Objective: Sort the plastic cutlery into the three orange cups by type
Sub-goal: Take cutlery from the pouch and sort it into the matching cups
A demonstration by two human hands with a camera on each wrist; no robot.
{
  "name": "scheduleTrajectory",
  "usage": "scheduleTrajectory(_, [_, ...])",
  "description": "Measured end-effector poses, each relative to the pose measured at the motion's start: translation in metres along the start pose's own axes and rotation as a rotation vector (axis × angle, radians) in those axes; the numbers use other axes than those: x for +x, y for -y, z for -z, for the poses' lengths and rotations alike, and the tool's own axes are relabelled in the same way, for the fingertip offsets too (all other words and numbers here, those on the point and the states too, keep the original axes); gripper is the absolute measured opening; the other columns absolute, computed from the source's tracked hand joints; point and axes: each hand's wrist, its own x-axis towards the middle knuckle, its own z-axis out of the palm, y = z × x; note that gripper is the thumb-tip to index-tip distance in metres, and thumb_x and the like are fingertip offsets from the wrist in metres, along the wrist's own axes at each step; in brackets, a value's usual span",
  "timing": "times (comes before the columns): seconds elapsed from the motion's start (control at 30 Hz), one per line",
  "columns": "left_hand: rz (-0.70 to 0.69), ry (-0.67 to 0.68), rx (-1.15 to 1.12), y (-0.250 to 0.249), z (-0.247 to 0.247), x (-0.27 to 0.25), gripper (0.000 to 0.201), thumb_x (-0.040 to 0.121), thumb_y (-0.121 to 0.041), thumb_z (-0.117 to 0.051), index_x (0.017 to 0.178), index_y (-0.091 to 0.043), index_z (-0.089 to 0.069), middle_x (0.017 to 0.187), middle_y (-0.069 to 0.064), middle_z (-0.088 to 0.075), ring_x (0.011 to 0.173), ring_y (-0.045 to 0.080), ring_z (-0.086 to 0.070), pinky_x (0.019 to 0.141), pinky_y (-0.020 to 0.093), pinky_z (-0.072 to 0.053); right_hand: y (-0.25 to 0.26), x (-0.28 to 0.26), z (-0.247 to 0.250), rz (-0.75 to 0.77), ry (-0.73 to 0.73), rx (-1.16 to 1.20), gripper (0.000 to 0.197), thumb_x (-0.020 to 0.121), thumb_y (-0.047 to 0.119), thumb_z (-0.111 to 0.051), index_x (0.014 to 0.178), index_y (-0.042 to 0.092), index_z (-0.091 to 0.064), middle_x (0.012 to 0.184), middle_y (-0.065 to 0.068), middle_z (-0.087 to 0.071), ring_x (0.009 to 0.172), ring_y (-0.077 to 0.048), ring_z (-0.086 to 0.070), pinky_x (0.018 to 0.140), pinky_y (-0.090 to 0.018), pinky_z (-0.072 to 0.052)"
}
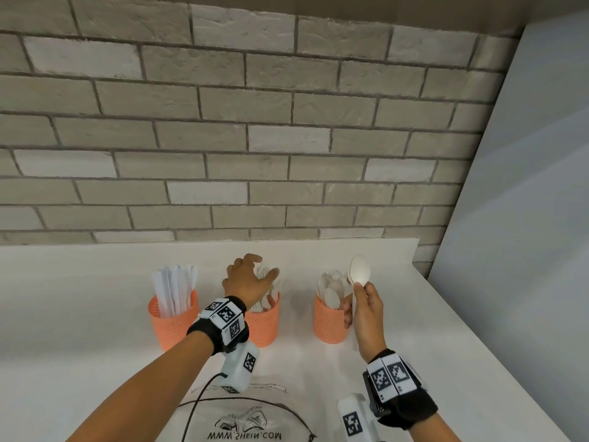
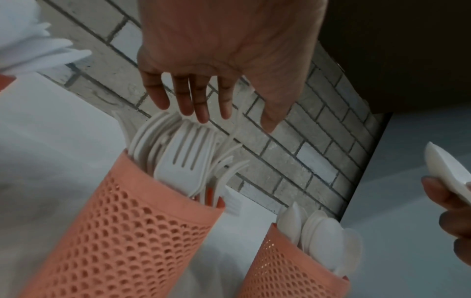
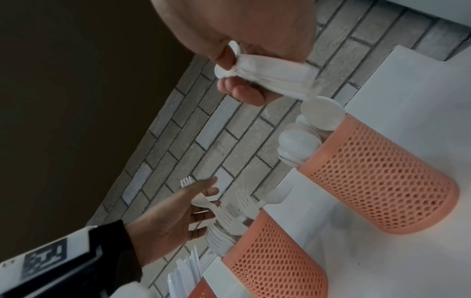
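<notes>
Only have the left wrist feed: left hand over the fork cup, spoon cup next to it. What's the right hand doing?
Observer: Right hand pinches a spoon by the handle, bowl up, next to the right cup.
Operator: I only see white tips at my frame edge. What's in the third cup?
Observer: Left cup holds knives, standing upright.
Operator: Anything in front of the cups?
Observer: A printed clear bag lies at the near edge of the table.
</notes>
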Motion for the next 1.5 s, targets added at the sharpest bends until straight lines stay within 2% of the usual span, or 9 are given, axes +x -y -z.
scheduleTrajectory(0.2, [-0.242, -0.121, 0.11, -0.018, 0.009, 0.014, 0.043, 0.097, -0.041, -0.037, 0.132, -0.018, -0.044, 0.13, 0.012, -0.047, 0.122, 0.027, -0.041, 0.1, 0.04, -0.037, -0.001, 0.001, -0.001, -0.003, 0.003, -0.001, 0.025, 0.1, 0.013, -0.035, 0.078, 0.013, -0.046, 0.048, 0.001, -0.043, 0.033, -0.007, -0.034, 0.038, -0.021, -0.029])
scheduleTrajectory(0.37, [-0.321, 0.073, 0.501, -0.018, 0.002, 0.017, 0.046, 0.101, -0.039, -0.021, 0.135, -0.019, -0.045, 0.141, 0.009, -0.037, 0.13, 0.026, -0.031, 0.105, 0.037, -0.028, -0.003, 0.002, 0.003, 0.001, -0.005, -0.003, 0.019, 0.1, 0.013, -0.035, 0.09, 0.006, -0.049, 0.049, 0.0, -0.042, 0.032, -0.006, -0.034, 0.036, -0.02, -0.029])
scheduleTrajectory(0.53, [-0.27, 0.225, 0.494, -0.006, -0.015, 0.019, 0.064, 0.095, -0.056, -0.02, 0.148, -0.021, -0.021, 0.154, 0.009, -0.019, 0.144, 0.026, -0.01, 0.119, 0.043, -0.007, -0.004, 0.006, 0.009, 0.002, -0.026, -0.016, 0.019, 0.1, 0.014, -0.035, 0.092, 0.004, -0.049, 0.05, -0.002, -0.043, 0.033, -0.007, -0.035, 0.037, -0.02, -0.031])
scheduleTrajectory(0.7, [-0.404, 0.126, 0.355, -0.038, -0.007, 0.038, 0.036, 0.095, -0.028, -0.045, 0.126, -0.011, -0.051, 0.133, 0.011, -0.047, 0.127, 0.027, -0.039, 0.102, 0.036, -0.038, -0.002, 0.008, 0.012, 0.013, -0.042, -0.014, 0.019, 0.1, 0.014, -0.035, 0.089, 0.005, -0.047, 0.042, 0.006, -0.045, 0.033, -0.006, -0.035, 0.036, -0.019, -0.031])
scheduleTrajectory(1.0, [-0.257, 0.706, 0.735, -0.073, -0.057, 0.07, 0.016, 0.084, -0.02, -0.064, 0.088, -0.004, -0.065, 0.101, 0.014, -0.064, 0.09, 0.021, -0.055, 0.083, 0.03, -0.047, 0.003, 0.002, 0.025, 0.011, -0.074, 0.011, 0.019, 0.1, 0.014, -0.035, 0.095, 0.005, -0.051, 0.053, -0.004, -0.042, 0.036, -0.007, -0.035, 0.039, -0.023, -0.032])
scheduleTrajectory(1.1, [-0.22, 0.71, 0.852, -0.051, -0.091, 0.098, 0.022, 0.072, -0.02, -0.073, 0.064, -0.014, -0.054, 0.079, 0.006, -0.062, 0.087, 0.025, -0.064, 0.085, 0.035, -0.054, 0.0, -0.001, 0.032, 0.003, -0.091, 0.007, 0.021, 0.1, 0.014, -0.034, 0.1, 0.003, -0.052, 0.053, -0.004, -0.041, 0.037, -0.007, -0.034, 0.039, -0.023, -0.031])
scheduleTrajectory(1.27, [-0.236, 0.686, 0.892, -0.054, -0.078, 0.083, 0.018, 0.074, -0.008, -0.07, 0.068, -0.01, -0.053, 0.075, 0.005, -0.057, 0.089, 0.026, -0.062, 0.086, 0.034, -0.053, -0.004, -0.001, 0.035, -0.065, -0.097, 0.028, 0.023, 0.1, 0.015, -0.034, 0.103, -0.001, -0.05, 0.057, -0.006, -0.036, 0.037, -0.003, -0.029, 0.036, -0.017, -0.024])
scheduleTrajectory(1.4, [-0.259, 0.525, 0.751, -0.065, -0.054, 0.072, 0.027, 0.089, -0.004, -0.052, 0.112, 0.007, -0.06, 0.118, 0.019, -0.062, 0.11, 0.032, -0.06, 0.091, 0.034, -0.048, -0.002, -0.002, 0.028, -0.093, -0.093, 0.065, 0.027, 0.1, 0.015, -0.033, 0.104, -0.006, -0.049, 0.057, -0.003, -0.035, 0.035, -0.001, -0.03, 0.035, -0.013, -0.023])
scheduleTrajectory(1.5, [-0.337, 0.35, 0.539, -0.074, -0.02, 0.066, 0.026, 0.091, -0.007, -0.046, 0.109, 0.005, -0.061, 0.119, 0.019, -0.061, 0.11, 0.033, -0.057, 0.092, 0.036, -0.046, 0.003, -0.004, 0.021, -0.106, -0.085, 0.112, 0.027, 0.101, 0.018, -0.03, 0.102, 0.006, -0.055, 0.057, -0.001, -0.036, 0.034, 0.0, -0.031, 0.034, -0.012, -0.024])
